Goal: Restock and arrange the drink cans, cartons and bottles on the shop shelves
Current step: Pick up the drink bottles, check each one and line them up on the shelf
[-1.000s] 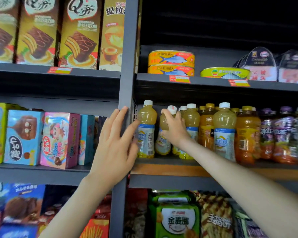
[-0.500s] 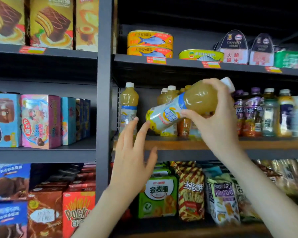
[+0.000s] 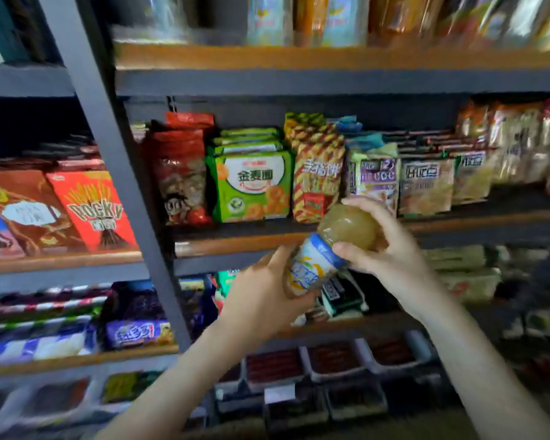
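Before shelves point(image 3: 232, 245) | bottle point(image 3: 329, 250) tilted, neck seemingly up-right | left hand point(image 3: 261, 300), right hand point(image 3: 392, 254) gripping it

We are in a shop. Dark metal shelves point(image 3: 235, 244) with wood-coloured front edges stand in several levels, joined by a grey upright post point(image 3: 115, 173). They are packed with goods, faces forward: a red Pocky box point(image 3: 92, 211), green snack bags point(image 3: 251, 185) set one behind another, striped packets point(image 3: 315, 176), and low trays point(image 3: 331, 374) at the bottom. We see many copies of one product.
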`<state>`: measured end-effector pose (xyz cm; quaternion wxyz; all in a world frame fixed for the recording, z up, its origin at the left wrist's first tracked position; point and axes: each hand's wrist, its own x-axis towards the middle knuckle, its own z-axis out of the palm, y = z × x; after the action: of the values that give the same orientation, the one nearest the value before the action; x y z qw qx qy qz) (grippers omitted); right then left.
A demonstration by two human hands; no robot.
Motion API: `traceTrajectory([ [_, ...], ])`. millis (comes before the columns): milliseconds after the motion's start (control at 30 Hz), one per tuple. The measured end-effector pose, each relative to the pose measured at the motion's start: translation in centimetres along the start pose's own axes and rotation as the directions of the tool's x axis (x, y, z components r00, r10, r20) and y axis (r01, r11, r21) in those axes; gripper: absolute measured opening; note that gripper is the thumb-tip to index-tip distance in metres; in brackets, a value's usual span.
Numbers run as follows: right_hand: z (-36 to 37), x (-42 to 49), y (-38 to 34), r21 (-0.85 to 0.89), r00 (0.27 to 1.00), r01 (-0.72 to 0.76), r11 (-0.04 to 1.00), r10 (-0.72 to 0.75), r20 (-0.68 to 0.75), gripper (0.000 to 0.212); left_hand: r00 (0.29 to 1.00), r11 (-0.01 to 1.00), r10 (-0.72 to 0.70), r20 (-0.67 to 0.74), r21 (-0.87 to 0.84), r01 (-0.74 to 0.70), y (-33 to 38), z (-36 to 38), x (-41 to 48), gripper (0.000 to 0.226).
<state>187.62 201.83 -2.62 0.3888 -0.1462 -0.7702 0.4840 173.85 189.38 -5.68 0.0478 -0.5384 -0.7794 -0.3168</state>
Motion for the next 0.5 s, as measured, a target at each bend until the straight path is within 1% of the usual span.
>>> traceTrajectory([
  [67,0.2,-1.3,3.3,0.047,0.985,-0.159,0.986,0.155,0.072,0.046,0.979,0.974,-0.141,0.151,-0.154,0.164,-1.0,2.1,-1.6,0.053],
  [100,0.3,-1.8,4.7,0.019,0.977,-0.193,0.981,0.190,0.097,0.047,0.960,0.943,-0.181,0.214,-0.240,0.231,-1.7,3.0,-2.2,0.048],
  [133,0.4,-2.3,5.9,-0.032,0.972,-0.203,0.979,0.206,0.117,0.049,0.941,0.908,-0.205,0.270,-0.307,0.285,-2.3,3.7,-2.8,0.039],
  [200,0.7,-3.1,7.8,-0.146,0.970,-0.173,0.974,0.194,0.149,0.053,0.893,0.825,-0.253,0.374,-0.398,0.400,-3.1,4.8,-3.6,0.029],
  [300,1.8,-3.8,9.4,-0.226,0.975,-0.074,0.971,0.118,0.187,0.059,0.821,0.680,-0.303,0.484,-0.495,0.542,-3.8,5.5,-4.4,0.034],
  [333,2.2,-4.0,10.0,-0.292,0.981,-0.010,0.956,0.066,0.182,0.063,0.808,0.645,-0.306,0.504,-0.515,0.565,-3.9,5.5,-4.7,0.036],
  [367,2.5,-4.0,10.5,-0.397,0.983,0.081,0.914,-0.008,0.182,0.067,0.794,0.617,-0.313,0.521,-0.524,0.587,-4.0,5.4,-4.8,0.037],
  [433,2.8,-4.2,11.7,-0.572,0.953,0.287,0.768,-0.170,0.249,0.076,0.775,0.569,-0.327,0.541,-0.543,0.618,-4.3,5.3,-5.2,0.033],
  [500,3.4,-4.3,12.3,-0.612,0.895,0.433,0.662,-0.236,0.379,0.084,0.767,0.530,-0.326,0.552,-0.565,0.632,-4.5,5.1,-5.4,0.025],
])
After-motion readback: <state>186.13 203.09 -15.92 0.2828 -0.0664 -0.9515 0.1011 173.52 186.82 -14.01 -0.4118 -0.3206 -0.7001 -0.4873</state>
